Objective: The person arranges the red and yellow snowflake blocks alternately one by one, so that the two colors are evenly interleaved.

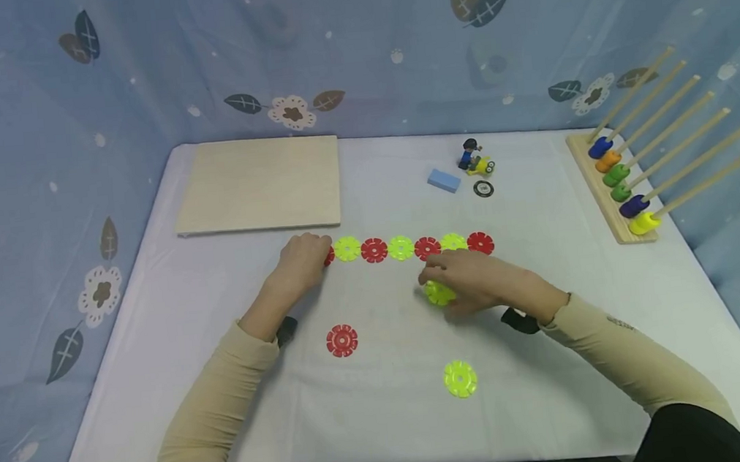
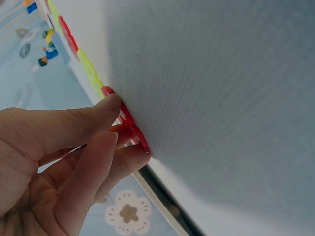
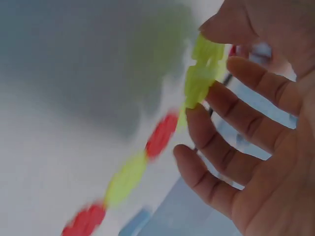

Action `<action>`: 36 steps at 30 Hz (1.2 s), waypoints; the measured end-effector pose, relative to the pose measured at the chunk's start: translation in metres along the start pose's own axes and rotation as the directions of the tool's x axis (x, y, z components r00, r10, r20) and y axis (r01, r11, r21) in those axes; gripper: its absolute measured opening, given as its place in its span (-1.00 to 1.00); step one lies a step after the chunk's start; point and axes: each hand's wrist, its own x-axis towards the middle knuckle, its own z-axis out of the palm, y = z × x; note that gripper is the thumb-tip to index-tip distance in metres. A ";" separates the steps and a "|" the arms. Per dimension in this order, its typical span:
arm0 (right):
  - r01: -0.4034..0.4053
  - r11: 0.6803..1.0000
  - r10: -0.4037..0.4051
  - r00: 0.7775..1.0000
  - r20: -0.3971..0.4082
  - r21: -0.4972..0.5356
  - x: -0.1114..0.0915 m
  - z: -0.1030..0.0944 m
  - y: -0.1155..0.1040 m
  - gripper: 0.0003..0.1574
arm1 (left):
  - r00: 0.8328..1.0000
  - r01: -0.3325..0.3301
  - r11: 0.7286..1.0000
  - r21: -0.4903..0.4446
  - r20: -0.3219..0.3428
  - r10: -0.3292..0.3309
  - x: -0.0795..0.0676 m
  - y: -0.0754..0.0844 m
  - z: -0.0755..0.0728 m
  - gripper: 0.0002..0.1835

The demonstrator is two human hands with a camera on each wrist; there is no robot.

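Observation:
My left hand (image 1: pixel 304 260) pinches a red notched plastic disc (image 2: pixel 127 115) at the left end of a row of alternating red and yellow-green discs; the hand partly covers it in the head view. Thumb and fingers of my right hand (image 1: pixel 480 277) hold a yellow-green notched disc (image 3: pixel 201 73), tilted, just in front of the row. In that row lie a yellow-green disc (image 1: pixel 347 248), a red disc (image 1: pixel 375 250) and several others. Closer to the front, a loose red disc (image 1: pixel 342 340) and a loose yellow-green disc (image 1: pixel 460 379) lie flat on the white cloth.
A pale wooden board (image 1: pixel 260 185) lies at the back left. Toward the back right are a blue block (image 1: pixel 444 180), a toy figure with a yellow vehicle (image 1: pixel 481 166) and a round black token (image 1: pixel 483 189). A pegged wooden stand (image 1: pixel 593 175) with coloured beads stands far right.

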 end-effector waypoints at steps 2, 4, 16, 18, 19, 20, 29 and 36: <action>-0.069 0.998 0.069 0.997 -0.014 0.011 -0.008 -0.004 0.014 -0.30 | 1.000 -0.002 1.000 -0.002 -0.005 0.002 0.000 0.000 0.000 -0.92; -0.121 0.992 0.122 0.992 -0.029 0.026 -0.016 -0.007 0.028 -0.31 | 1.000 -0.003 1.000 -0.004 -0.011 0.003 -0.001 0.000 0.000 -0.92; -0.377 0.920 0.380 0.925 0.000 0.107 -0.046 -0.015 0.106 -0.36 | 1.000 0.007 1.000 0.021 0.000 -0.007 0.000 0.001 -0.001 -0.92; -0.391 0.913 0.394 0.919 0.003 0.113 -0.047 -0.013 0.113 -0.37 | 1.000 0.013 1.000 0.022 0.003 -0.013 0.000 0.001 -0.001 -0.92; -0.394 0.911 0.396 0.918 0.007 0.118 -0.047 -0.012 0.115 -0.38 | 1.000 0.016 1.000 0.021 0.005 -0.016 0.001 0.001 -0.001 -0.91; -0.395 0.911 0.397 0.918 0.011 0.119 -0.047 -0.010 0.117 -0.38 | 1.000 0.018 1.000 0.021 0.007 -0.018 0.001 0.002 -0.001 -0.91; -0.384 0.911 0.385 0.923 0.019 0.150 -0.043 -0.004 0.121 -0.41 | 1.000 0.019 1.000 0.022 0.009 -0.019 0.001 0.001 -0.001 -0.91; -0.377 0.913 0.377 0.926 0.030 0.154 -0.041 -0.005 0.121 -0.42 | 0.999 0.032 0.999 0.008 0.023 -0.032 0.000 0.002 -0.002 -0.89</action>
